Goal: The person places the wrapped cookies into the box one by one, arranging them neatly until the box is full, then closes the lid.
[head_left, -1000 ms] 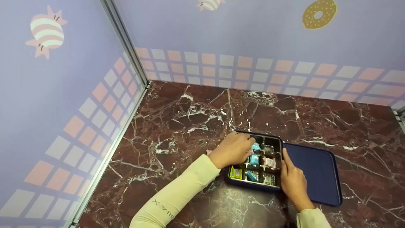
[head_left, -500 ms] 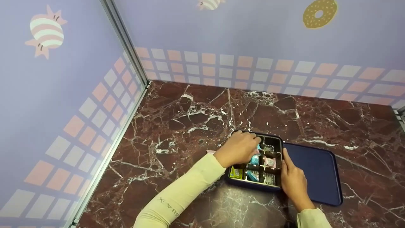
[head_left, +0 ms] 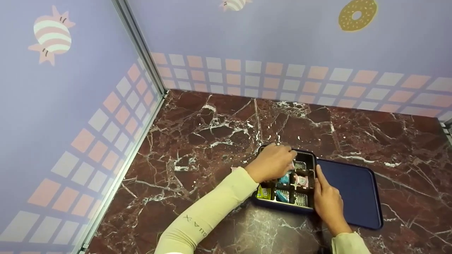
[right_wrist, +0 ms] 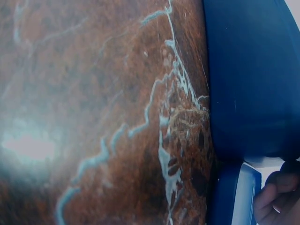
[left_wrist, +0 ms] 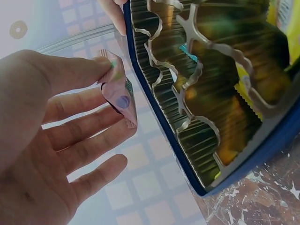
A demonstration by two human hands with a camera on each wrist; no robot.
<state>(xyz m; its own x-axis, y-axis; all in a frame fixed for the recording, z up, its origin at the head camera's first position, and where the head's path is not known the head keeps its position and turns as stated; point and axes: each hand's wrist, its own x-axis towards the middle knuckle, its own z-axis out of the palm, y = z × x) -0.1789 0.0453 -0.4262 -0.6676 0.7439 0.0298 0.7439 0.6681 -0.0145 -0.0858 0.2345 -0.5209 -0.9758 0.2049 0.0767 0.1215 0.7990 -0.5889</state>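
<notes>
My left hand (head_left: 273, 162) is over the far middle part of a dark blue box (head_left: 282, 208) with a divided tray. In the left wrist view, its thumb and fingers pinch a pink wrapped candy (left_wrist: 119, 91) beside the box rim. The right hand (head_left: 328, 201) lies against the box's right side, fingers extended along the wall. Teal candies (head_left: 284, 177), a pink candy (head_left: 301, 180) and a yellow-green candy (head_left: 264, 192) sit in separate compartments. My left hand hides the tray's far left part.
A dark blue lid (head_left: 353, 194) lies flat right of the box, partly under the right hand. Another pink wrapper (head_left: 233, 169) shows on the marbled table (head_left: 197, 141) behind the left wrist. Patterned panels (head_left: 282, 38) stand behind and at the left.
My left hand has shifted right over the tray with the pink candy, covering the far middle teal candy. The right hand and the box have stayed in place.
</notes>
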